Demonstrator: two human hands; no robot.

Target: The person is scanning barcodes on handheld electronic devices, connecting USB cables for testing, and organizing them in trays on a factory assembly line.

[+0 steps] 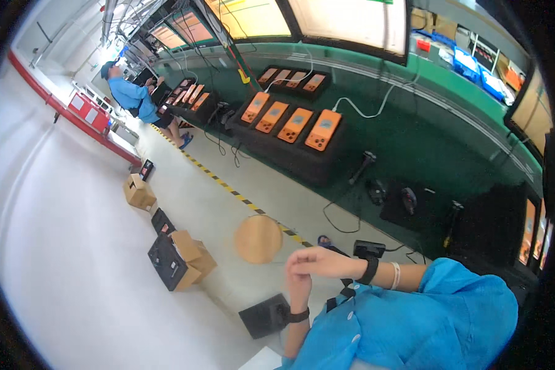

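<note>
In front of my blue sleeve, both hands meet above the floor. My right hand [327,262] comes in from the right with its fingers together, bent over the fingers of the other hand; whatever lies between them is hidden. Below it, my left hand [298,288] points upward, its fingers mostly covered. A dark band [369,270] circles the right wrist, with a pale band [396,275] further up that arm; another dark band [298,316] is on the left wrist. Neither hand touches the bench, where orange phones [293,125] lie in a row on a black tray [277,151].
Handheld black devices [362,166] and cables lie on the green bench [407,135] under bright screens [351,24]. A round wooden stool [258,238] stands beside striped floor tape [219,180]. Cardboard boxes [194,259] sit by the wall. A co-worker in blue [134,97] stands at the far left.
</note>
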